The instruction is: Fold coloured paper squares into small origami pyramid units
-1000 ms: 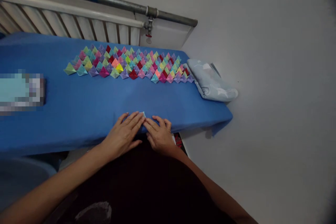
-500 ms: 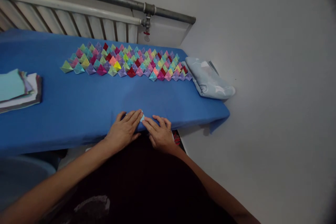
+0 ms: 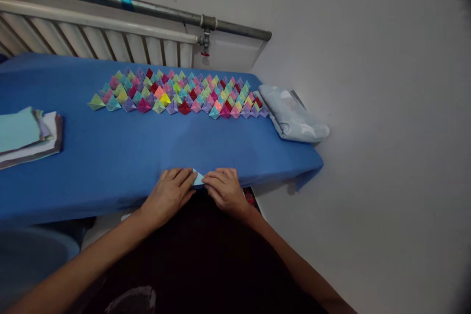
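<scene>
A small light blue piece of paper (image 3: 198,177) lies at the front edge of the blue-covered table (image 3: 140,147), showing between my two hands. My left hand (image 3: 171,190) grips its left side with curled fingers. On its right side, the fingertips of my right hand (image 3: 225,188) are pressed together on the paper. Parts of the paper are hidden under the fingers. Farther back, rows of small folded paper pieces (image 3: 184,107) in many colours stand close together.
A stack of coloured paper (image 3: 20,130) lies at the left of the table. Folded grey-blue cloth (image 3: 294,117) sits at the right end, against the wall. Behind the table run a radiator (image 3: 91,41) and a metal pipe (image 3: 162,12). A blue tub (image 3: 37,250) is at the lower left.
The camera view has tilted up slightly. My left hand's fingers have drawn back from flat to curled, and more of the light blue paper shows between the hands, now with a pointed shape.
</scene>
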The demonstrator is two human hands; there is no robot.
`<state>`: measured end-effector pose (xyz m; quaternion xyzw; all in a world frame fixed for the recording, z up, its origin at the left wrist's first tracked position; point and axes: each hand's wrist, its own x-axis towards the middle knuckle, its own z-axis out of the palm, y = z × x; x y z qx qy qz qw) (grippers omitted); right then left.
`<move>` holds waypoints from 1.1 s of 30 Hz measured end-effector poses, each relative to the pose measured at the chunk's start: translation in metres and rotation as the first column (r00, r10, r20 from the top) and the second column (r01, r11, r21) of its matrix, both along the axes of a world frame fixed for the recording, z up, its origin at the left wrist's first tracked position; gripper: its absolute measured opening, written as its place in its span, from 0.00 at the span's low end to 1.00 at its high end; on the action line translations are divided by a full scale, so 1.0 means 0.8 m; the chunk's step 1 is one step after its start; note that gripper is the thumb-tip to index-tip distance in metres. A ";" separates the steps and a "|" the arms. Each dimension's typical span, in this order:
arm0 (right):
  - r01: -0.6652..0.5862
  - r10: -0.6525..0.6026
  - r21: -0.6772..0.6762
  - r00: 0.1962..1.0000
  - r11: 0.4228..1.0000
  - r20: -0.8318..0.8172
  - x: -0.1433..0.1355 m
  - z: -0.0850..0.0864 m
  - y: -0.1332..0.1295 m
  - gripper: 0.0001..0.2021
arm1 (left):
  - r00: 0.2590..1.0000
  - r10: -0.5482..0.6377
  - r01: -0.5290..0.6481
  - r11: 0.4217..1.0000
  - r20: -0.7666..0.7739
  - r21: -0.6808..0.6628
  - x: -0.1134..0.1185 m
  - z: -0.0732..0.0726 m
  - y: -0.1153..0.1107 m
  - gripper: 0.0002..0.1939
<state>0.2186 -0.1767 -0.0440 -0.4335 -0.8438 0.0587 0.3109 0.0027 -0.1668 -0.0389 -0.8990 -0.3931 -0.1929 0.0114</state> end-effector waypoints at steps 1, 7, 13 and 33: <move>-0.019 0.019 -0.004 1.000 1.000 -0.021 0.001 0.002 0.001 0.09 | 0.999 -0.010 0.010 1.000 0.037 -0.015 -0.003 0.000 0.000 0.17; -0.109 0.102 -0.016 0.966 0.994 -0.236 -0.001 0.028 0.005 0.12 | 0.934 0.047 0.098 0.920 0.355 -0.379 -0.007 0.027 0.005 0.18; -0.252 0.218 -0.066 0.921 0.965 -0.322 -0.007 0.073 0.019 0.09 | 0.831 0.375 0.300 0.320 0.411 -0.899 -0.019 0.081 0.011 0.25; -0.103 -0.269 -0.496 0.736 0.862 -0.621 -0.037 0.089 0.002 0.10 | 0.601 0.664 0.520 0.097 0.444 -0.849 -0.017 0.091 0.003 0.25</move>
